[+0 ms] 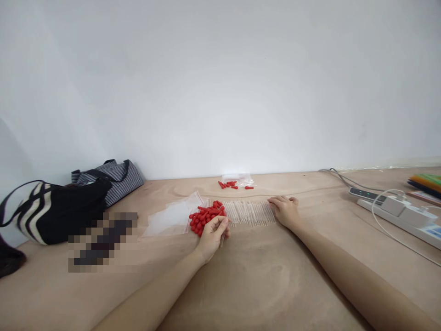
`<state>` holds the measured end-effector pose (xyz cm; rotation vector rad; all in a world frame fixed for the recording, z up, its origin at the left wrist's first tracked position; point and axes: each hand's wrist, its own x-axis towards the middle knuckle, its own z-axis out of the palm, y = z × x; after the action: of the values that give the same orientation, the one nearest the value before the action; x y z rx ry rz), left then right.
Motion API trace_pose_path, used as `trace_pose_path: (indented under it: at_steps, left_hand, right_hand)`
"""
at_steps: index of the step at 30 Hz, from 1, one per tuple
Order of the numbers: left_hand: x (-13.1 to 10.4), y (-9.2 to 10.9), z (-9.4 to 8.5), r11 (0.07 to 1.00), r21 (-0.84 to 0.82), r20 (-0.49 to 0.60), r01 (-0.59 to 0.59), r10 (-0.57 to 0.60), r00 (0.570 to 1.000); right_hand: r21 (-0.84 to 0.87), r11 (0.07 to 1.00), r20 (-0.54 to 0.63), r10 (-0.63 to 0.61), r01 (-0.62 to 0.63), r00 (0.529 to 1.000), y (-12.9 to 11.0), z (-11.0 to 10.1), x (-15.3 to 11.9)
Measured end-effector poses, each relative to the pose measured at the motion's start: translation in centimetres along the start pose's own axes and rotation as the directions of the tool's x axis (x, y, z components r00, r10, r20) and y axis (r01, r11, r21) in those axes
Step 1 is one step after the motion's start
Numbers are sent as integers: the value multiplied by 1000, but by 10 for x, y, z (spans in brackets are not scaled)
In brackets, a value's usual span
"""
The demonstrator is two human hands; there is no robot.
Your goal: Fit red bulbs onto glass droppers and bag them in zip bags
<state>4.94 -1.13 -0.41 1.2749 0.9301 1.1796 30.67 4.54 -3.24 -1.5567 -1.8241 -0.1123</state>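
Note:
My left hand [212, 236] is closed in a pinch beside a heap of red bulb-shaped pieces [203, 218]. A thin clear stick [222, 241] pokes out below its fingers; the rest is hidden by the hand. To the right of the heap, a row of thin clear sticks [248, 213] lies side by side on the wooden table [262, 280]. My right hand [286, 210] rests at the right end of this row, fingers stretched out and fingertips at the last sticks. Left of the heap lie flat clear zip bags [168, 219], partly overlapping.
Near the wall are a small clear bag [237, 178] and several loose red pieces [226, 185]. Black bag [72, 211] and striped bag [120, 184] stand at left, near a blurred dark item [105, 241]. A power strip [399, 214] with cables lies right, beside stacked colourful items [427, 184].

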Motion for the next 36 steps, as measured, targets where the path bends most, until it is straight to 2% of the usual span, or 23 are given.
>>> trace_pose_path:
  at_steps: [2,3,5,6,8,10,14,19,28,32,34,36]
  left_hand:
    - [-1,1,0,998,64,-5,-29,29,1000]
    - [-1,1,0,993,107,-5,-50,51,999]
    - [-1,0,-2,974,197,4,-110,111,994]
    - [-1,0,-3,958,244,13,-150,151,988]
    - [-2,0,-5,905,346,34,-248,253,967]
    - [-3,1,-7,826,448,73,-343,348,935]
    - [-6,3,-9,707,549,185,-447,418,889]
    - [-6,0,-9,698,552,238,-456,392,888]
    - [-6,1,-8,717,544,240,-436,365,899]
    - [-6,1,-9,610,620,265,-494,429,863]
    - [-5,0,-11,515,666,306,-539,470,828]
    - [-3,-2,-13,410,713,355,-570,490,796]
  right_hand:
    - [252,967,-57,40,-25,998,-13,-2,-4]
    - [408,912,-46,65,-41,997,-21,-3,-7]
    - [686,716,58,129,-133,990,-41,-5,-16]
    - [766,613,128,150,-194,980,-51,-6,-22]
    - [830,463,272,152,-312,950,-70,-9,-33]
    - [857,366,342,120,-362,932,-84,-11,-42]
    - [877,288,377,82,-384,923,-97,-13,-51]
    - [875,291,393,40,-387,919,-96,-10,-51]
    - [841,456,349,-47,-291,936,-96,-8,-51]
    - [777,603,282,-77,-181,956,-94,-10,-52]
    - [741,662,243,-106,-114,964,-93,-10,-52]
    - [730,679,223,-126,-79,967,-91,-10,-52]
